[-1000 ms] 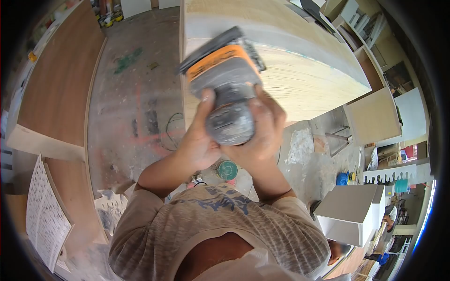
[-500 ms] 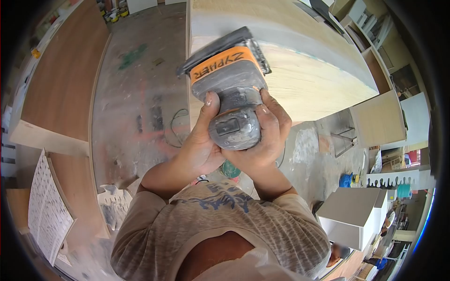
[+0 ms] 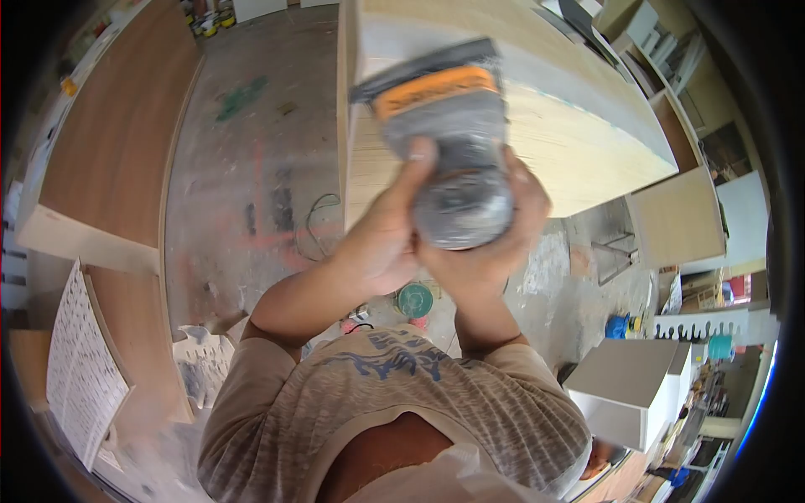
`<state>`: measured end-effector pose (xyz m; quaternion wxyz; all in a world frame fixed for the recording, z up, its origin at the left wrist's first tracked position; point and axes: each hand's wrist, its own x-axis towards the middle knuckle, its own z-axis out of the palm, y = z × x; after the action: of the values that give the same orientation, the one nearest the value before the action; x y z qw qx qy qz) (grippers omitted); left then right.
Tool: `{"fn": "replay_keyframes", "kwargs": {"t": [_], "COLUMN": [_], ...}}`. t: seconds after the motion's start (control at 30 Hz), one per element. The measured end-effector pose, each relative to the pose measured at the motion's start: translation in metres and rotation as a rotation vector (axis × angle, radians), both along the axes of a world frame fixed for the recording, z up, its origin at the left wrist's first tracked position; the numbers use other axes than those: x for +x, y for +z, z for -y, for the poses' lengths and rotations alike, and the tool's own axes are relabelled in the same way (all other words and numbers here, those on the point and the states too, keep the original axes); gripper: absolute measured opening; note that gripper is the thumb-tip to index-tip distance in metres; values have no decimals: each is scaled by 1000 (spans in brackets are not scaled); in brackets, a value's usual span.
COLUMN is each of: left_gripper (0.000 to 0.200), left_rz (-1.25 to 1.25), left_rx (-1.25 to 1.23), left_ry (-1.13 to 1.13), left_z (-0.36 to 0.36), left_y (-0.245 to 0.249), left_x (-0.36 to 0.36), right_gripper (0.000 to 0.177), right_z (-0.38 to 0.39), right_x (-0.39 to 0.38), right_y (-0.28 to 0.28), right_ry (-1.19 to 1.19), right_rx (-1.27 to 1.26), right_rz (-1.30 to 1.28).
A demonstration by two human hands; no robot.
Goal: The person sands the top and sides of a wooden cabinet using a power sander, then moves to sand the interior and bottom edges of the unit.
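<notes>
Floor point(image 3: 243, 184): one, concrete, dusty and paint-stained, running from 12 to 7 o'clock of the view.
Panel point(image 3: 579, 151): one, flat pale wood with visible grain and a grey band along its far part, at 1 to 2 o'clock.
Brown board point(image 3: 109, 142): one, smooth, at 10 o'clock.
White cabinet point(image 3: 625, 377): one, box-shaped, at 4 o'clock.
Perforated sheet point(image 3: 80, 369): one, white, at 8 o'clock.
Sander point(image 3: 440, 109): one, at 12 o'clock. It has a grey dust-coated body, an orange band and a rectangular pad set against the panel's near left part; it is motion-blurred.
Hands: two. The left hand point(image 3: 381, 243) and right hand point(image 3: 511, 243) each have the grip closed round the sander's rounded rear handle.
Green disc point(image 3: 412, 299): one, round, on the floor at 6 o'clock of the hands, partly hidden by the wrists.
Cable point(image 3: 319, 220): one thin loop on the floor, at 9 o'clock of the hands.
</notes>
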<state>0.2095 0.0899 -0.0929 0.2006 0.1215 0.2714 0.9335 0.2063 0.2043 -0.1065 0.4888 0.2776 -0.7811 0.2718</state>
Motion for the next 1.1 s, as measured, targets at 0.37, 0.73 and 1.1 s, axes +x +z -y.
{"fn": "replay_keyframes", "kwargs": {"t": [0.37, 0.73, 1.1], "left_gripper": [66, 60, 54], "left_rz": [-165, -615, -748], "left_rx": [-267, -474, -1050], "left_ry": [-63, 286, 220], "left_z": [-13, 24, 13], "left_y": [4, -14, -24], "left_x": [-22, 16, 14], "right_gripper": [106, 60, 78], "right_z": [-8, 37, -18], "right_x": [-14, -13, -22], "right_y": [4, 21, -10], "right_ry": [159, 158, 152], "right_rx": [-441, -217, -386], "right_rz": [9, -227, -136]}}
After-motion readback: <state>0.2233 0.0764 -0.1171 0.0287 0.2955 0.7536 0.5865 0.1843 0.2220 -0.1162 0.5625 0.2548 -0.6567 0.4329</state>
